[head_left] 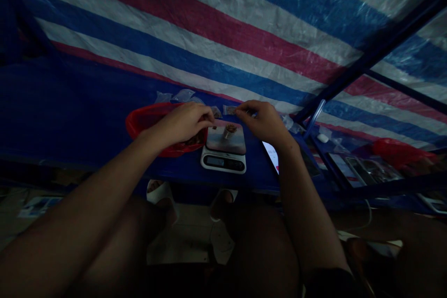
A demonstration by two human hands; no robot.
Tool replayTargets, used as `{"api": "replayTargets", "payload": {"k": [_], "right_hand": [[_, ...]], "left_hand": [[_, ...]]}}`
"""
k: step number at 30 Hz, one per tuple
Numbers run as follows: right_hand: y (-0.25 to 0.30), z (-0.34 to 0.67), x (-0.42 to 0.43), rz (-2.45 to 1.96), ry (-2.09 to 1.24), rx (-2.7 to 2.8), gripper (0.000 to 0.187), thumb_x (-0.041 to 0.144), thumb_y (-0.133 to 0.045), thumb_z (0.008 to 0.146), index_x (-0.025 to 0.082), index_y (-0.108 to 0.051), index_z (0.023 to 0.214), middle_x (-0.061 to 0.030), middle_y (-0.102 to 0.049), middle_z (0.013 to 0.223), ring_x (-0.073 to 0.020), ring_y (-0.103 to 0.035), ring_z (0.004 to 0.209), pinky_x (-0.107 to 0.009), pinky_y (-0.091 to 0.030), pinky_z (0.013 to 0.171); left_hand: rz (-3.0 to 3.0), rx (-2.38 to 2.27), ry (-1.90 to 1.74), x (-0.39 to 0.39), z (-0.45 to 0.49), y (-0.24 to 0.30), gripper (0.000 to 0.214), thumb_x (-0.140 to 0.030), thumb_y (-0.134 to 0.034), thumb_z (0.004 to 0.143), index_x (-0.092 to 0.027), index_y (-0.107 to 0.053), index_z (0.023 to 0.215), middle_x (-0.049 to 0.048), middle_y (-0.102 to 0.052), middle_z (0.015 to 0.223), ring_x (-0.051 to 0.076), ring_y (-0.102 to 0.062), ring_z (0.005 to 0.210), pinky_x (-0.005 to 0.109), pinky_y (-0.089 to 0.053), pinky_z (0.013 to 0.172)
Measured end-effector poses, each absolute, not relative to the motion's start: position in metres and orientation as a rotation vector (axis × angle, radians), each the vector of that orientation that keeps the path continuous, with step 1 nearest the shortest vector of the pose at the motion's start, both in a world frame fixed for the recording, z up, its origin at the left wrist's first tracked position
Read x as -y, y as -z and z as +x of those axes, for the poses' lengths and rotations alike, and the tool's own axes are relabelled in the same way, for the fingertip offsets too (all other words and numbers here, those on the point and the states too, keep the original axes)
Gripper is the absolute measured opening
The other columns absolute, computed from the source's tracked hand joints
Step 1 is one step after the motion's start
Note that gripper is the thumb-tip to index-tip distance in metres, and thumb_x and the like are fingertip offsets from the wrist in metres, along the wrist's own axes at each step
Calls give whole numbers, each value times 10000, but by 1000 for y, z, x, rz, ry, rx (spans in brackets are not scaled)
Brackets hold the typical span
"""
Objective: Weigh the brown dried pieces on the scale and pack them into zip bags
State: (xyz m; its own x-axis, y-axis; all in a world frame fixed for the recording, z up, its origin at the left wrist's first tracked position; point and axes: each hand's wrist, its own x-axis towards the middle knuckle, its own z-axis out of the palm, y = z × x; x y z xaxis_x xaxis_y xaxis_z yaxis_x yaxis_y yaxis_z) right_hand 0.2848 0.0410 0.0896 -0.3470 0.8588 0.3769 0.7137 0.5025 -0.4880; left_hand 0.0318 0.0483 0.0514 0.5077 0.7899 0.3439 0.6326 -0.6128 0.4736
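Observation:
A kitchen scale (223,163) with a lit display stands on the blue table. On its plate is a small metal cup (229,134) heaped with brown bits. My left hand (188,123) reaches over a red plastic bag (139,121), its fingers closed at the plate's left edge. A small brown piece (214,127) shows just under those fingertips; whether they hold it I cannot make out. Behind the scale on the right, my right hand (263,121) is pinched, fingertips at the end of a small clear packet (229,110). Whether it grips the packet is unclear.
A lit phone (271,154) lies under my right forearm. Several clear plastic bags (183,95) lie along the striped tarp (209,23). Blue metal bars (370,56) cross on the right. Beyond them are another red bag (401,151) and a second phone (344,167).

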Motion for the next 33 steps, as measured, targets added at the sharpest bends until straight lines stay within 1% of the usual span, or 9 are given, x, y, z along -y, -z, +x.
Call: {"api": "replayTargets", "payload": {"k": [2,5,8,11,15,18,21,27,33], "right_hand": [[-89,286,-42,-1297,-306,2133,196,272,-648,954,170,-815,944,-94,-821,947,-229,-688,842,-342,-504,770],[-88,285,-42,-1301,-298,2126,180,248,-651,955,173,-814,942,-91,-823,946,-230,-693,842,-345,-508,777],[-87,275,-43,-1279,-297,2201,169,208,-646,954,182,-811,932,-82,-825,953,-230,-710,864,-352,-520,816],[-84,257,-45,-1249,-262,2346,173,161,-647,945,190,-817,960,-89,-832,997,-245,-733,929,-374,-523,874],[-78,232,-51,-1364,-21,2560,205,92,-648,919,182,-828,957,-139,-827,996,-294,-741,947,-433,-509,890],[-75,217,-54,-1460,111,2613,214,47,-644,905,165,-820,934,-163,-816,971,-298,-743,925,-442,-501,883],[-74,209,-56,-1523,148,2639,213,48,-627,924,156,-811,924,-167,-813,974,-289,-742,926,-425,-494,871],[-94,224,-54,-1450,-7,2570,208,87,-626,918,177,-811,950,-95,-828,981,-230,-735,886,-334,-493,817],[-109,260,-45,-1441,-260,2398,180,56,-663,864,165,-798,913,-69,-833,926,-216,-752,846,-294,-499,763]], "left_hand": [[2401,-1279,-739,-48,17,-58,155,-287,-664,949,-238,-806,986,54,-811,1021,258,-716,967,357,-507,936],[2343,-1455,-519,-52,-9,-56,124,-269,-693,889,-262,-815,909,33,-812,873,228,-697,798,316,-497,814],[2356,-1559,-301,-57,-24,-46,145,-274,-689,870,-278,-830,906,34,-819,870,217,-674,748,304,-476,766],[2354,-1575,-320,-56,-24,-43,187,-282,-669,888,-291,-843,958,47,-826,945,235,-683,776,332,-489,833],[2333,-1585,-453,-47,-12,-48,196,-278,-655,901,-277,-842,957,70,-820,958,260,-689,781,375,-500,898],[2370,-1593,-425,-41,-5,-51,219,-269,-627,919,-263,-839,973,81,-823,974,268,-701,797,374,-511,854],[2421,-1617,-330,-37,-3,-53,280,-294,-570,966,-256,-834,1053,96,-829,1038,280,-729,864,371,-512,801],[2465,-1657,-294,-32,-5,-59,356,-369,-501,1025,-246,-809,1153,86,-826,1138,286,-753,992,390,-540,873],[2514,-1660,-407,-33,-5,-60,346,-384,-503,1040,-247,-804,1142,73,-822,1150,286,-753,1035,403,-547,916]]}}
